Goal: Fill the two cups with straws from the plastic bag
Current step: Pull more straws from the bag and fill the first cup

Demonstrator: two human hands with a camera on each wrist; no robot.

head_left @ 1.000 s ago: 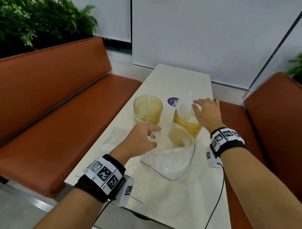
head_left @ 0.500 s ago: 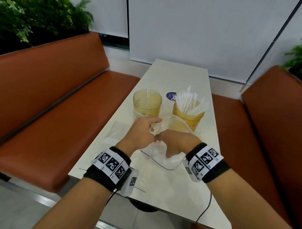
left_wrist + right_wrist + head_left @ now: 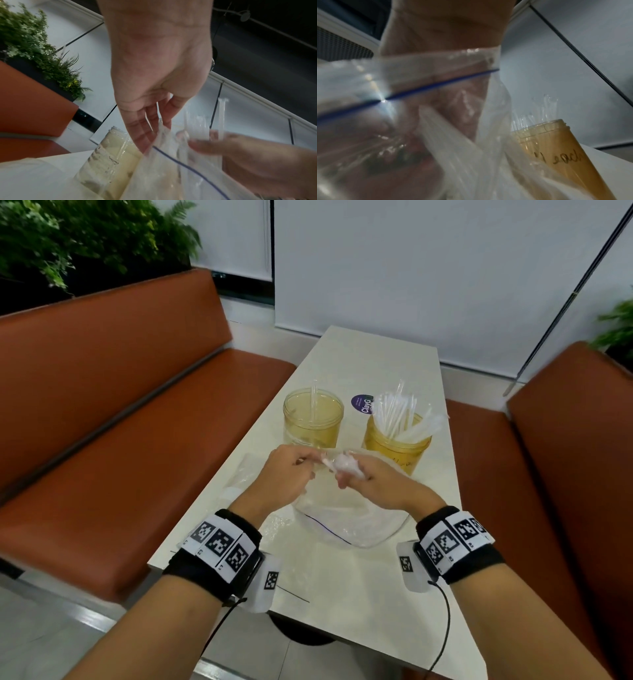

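Two amber cups stand on the white table [image 3: 342, 594]. The left cup [image 3: 313, 422] [image 3: 111, 155] holds a single straw [image 3: 313, 395]. The right cup [image 3: 397, 448] [image 3: 556, 146] is packed with several clear straws [image 3: 397, 412]. In front of them lies the clear plastic bag [image 3: 352, 522] [image 3: 171, 175] [image 3: 402, 81] with a blue zip line. My left hand [image 3: 303, 465] [image 3: 159, 125] pinches the bag's mouth. My right hand [image 3: 349, 477] [image 3: 240, 155] grips a small bundle of straws [image 3: 340, 463] [image 3: 221, 115] just above the bag's mouth.
Orange bench seats [image 3: 137, 440] flank the narrow table on both sides. A round purple sticker [image 3: 362, 404] sits between the cups. A second flat clear bag [image 3: 246, 477] lies under my left wrist. White wall panels close the far end.
My right hand left the right cup, dipped into the bag, and now comes up out of it with a bundle of straws. The left hand stayed at the bag's mouth.
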